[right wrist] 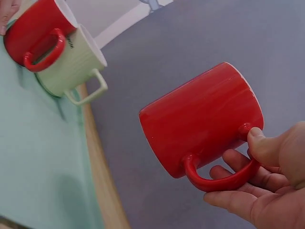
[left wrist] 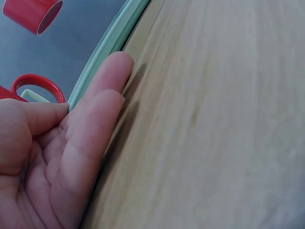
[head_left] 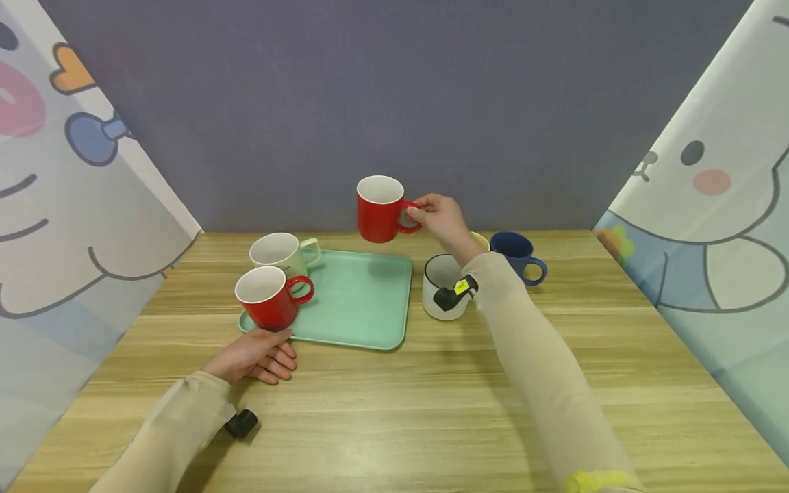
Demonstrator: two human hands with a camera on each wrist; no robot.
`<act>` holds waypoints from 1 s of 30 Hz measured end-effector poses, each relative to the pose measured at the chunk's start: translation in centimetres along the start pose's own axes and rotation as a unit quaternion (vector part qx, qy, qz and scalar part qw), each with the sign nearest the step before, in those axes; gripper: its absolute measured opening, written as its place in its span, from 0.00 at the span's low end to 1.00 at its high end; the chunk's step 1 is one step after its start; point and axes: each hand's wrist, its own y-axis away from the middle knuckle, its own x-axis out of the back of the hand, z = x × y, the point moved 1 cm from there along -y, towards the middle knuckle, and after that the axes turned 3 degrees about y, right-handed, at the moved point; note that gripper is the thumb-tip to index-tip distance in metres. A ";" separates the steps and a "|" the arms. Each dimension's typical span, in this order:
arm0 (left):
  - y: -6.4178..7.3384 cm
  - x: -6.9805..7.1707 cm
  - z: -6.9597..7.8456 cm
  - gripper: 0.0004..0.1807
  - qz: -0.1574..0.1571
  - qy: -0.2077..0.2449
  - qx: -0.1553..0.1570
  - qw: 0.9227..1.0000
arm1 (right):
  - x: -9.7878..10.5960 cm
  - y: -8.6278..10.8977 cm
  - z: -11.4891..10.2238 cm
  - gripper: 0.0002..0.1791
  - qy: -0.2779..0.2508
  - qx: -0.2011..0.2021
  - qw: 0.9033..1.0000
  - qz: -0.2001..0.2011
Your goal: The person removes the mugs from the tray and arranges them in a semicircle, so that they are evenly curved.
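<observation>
A red mug (head_left: 377, 218), white inside, hangs upright above the far side of the green tray (head_left: 345, 305). My right hand (head_left: 439, 218) grips it by its handle; in the right wrist view the thumb presses the handle's top and the fingers (right wrist: 231, 200) curl round it. My left hand (head_left: 259, 355) lies at the tray's front left edge, its thumb at the rim and its other fingers loosely straight beside it over the table. Just beyond that hand, a second red mug (head_left: 271, 311) stands on the tray. Behind this one is a pale green mug (head_left: 285, 253), partly covered.
Right of the tray stands a white mug (head_left: 434, 301) with a dark rim, partly behind my right wrist. A dark blue mug (head_left: 516, 255) is farther right, and a pale yellow mug (head_left: 481, 241) shows only its rim. A grey wall (head_left: 394, 103) closes off the table's back.
</observation>
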 end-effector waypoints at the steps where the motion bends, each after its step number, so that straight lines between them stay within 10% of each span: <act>1: 0.0 0.0 0.0 0.24 -0.001 -0.001 -0.001 1.000 | 0.3 0.0 0.0 0.11 -0.003 -0.007 1.000 0.004; 30: -0.3 0.2 -0.1 0.23 0.009 -0.003 -0.008 1.000 | 11.0 1.0 2.5 0.15 -0.019 -0.027 0.995 0.090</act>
